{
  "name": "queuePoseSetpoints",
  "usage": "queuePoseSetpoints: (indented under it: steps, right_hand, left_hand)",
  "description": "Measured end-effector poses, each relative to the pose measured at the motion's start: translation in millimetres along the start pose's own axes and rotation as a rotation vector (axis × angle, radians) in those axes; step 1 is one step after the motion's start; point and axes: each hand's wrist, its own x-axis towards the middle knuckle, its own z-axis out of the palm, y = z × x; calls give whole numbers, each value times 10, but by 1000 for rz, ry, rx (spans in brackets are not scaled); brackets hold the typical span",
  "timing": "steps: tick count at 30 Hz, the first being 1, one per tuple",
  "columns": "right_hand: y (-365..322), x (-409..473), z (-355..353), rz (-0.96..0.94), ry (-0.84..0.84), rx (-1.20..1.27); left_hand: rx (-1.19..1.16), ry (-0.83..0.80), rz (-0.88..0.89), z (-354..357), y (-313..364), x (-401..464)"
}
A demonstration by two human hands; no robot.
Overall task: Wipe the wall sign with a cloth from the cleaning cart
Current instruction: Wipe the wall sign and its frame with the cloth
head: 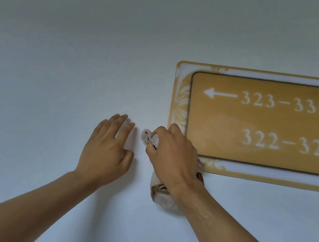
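A gold wall sign [269, 121] with white room numbers and an arrow hangs on the white wall at the right, cut off by the frame's right edge. My right hand [171, 158] is closed around a pale, bunched cloth [150, 137] and covers the sign's lower left corner. Part of the cloth sticks out past my knuckles to the left and more hangs below my wrist. My left hand [108, 150] lies flat on the bare wall just left of the cloth, fingers spread, holding nothing.
The plain white wall [82, 46] fills the view above, left of and below the sign. The cleaning cart is out of view.
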Motion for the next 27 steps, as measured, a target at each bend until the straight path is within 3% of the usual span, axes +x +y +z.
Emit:
queuePoseSetpoints:
  steps: [6,27]
  right_hand:
    - [46,469,-35,0,73,-17]
    - [222,2367,-224,42,297,70]
  left_hand:
    - [22,42,78,111,58,549]
    - [-28,133,-194,397,70,2005]
